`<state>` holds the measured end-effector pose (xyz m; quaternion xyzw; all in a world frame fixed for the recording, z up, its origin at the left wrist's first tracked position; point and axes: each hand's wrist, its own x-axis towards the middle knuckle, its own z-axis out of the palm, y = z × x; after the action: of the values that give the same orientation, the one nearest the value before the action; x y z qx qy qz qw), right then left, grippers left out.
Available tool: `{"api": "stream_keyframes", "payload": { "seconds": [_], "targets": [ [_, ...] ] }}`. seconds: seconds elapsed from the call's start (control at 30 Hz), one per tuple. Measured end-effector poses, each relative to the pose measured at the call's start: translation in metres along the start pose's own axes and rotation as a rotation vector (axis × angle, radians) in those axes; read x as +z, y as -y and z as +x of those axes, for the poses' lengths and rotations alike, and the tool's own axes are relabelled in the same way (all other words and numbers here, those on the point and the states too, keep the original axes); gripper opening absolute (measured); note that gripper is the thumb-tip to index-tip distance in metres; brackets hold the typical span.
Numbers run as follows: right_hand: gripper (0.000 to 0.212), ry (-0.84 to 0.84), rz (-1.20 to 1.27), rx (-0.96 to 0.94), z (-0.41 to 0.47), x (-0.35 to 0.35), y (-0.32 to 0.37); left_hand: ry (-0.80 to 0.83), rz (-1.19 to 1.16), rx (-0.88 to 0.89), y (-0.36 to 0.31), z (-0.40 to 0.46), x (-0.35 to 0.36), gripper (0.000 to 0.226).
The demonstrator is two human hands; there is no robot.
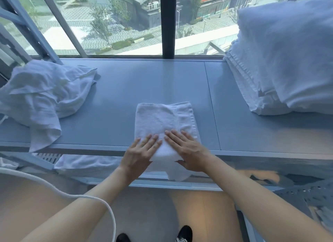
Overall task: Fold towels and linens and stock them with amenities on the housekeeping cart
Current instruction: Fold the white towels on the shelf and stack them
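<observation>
Between crumpled linen (pixel 45 95) and stacked towels (pixel 281 61), flat spread hands (pixel 165 149) press folded towel (pixel 162 119).

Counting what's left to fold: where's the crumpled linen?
Head view, far left: the crumpled linen lies heaped on the ledge under the window, one corner drooping over the front edge, left of the folded towel.

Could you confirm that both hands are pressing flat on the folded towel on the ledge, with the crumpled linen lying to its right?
Not quite: the crumpled linen lies to the left of the folded towel, not the right; a neat stack sits on the right. The head view shows this. The rest holds: the left hand and right hand press flat on the towel on the ledge.
</observation>
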<state>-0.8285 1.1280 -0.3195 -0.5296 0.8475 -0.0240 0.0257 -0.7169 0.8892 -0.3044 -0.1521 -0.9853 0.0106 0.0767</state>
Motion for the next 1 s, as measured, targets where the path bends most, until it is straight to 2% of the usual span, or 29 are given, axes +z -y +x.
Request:
{"api": "stream_keyframes", "payload": {
  "seconds": [0.1, 0.23, 0.33, 0.5, 0.73, 1.0],
  "targets": [
    [0.091, 0.026, 0.039, 0.043, -0.014, -0.012, 0.016, -0.002, -0.032, -0.021, -0.008, -0.007, -0.019, 0.081],
    [0.064, -0.16, 0.012, 0.084, -0.031, -0.032, 0.05, -0.003, -0.063, -0.072, -0.015, -0.034, -0.043, 0.058],
    [0.039, -0.218, -0.038, 0.155, -0.035, -0.045, 0.09, -0.006, -0.063, -0.081, -0.01, -0.067, -0.057, 0.053],
    [0.04, -0.246, -0.039, 0.191, -0.025, -0.053, 0.173, -0.035, -0.038, -0.158, 0.013, -0.145, -0.077, 0.045],
    [0.037, -0.253, -0.033, 0.168, -0.007, -0.061, 0.274, -0.052, -0.13, -0.226, 0.036, -0.247, -0.109, 0.039],
    [0.042, -0.201, -0.082, 0.249, -0.033, -0.077, 0.297, -0.076, -0.174, -0.177, 0.026, -0.26, -0.118, 0.037]
  ]
}}
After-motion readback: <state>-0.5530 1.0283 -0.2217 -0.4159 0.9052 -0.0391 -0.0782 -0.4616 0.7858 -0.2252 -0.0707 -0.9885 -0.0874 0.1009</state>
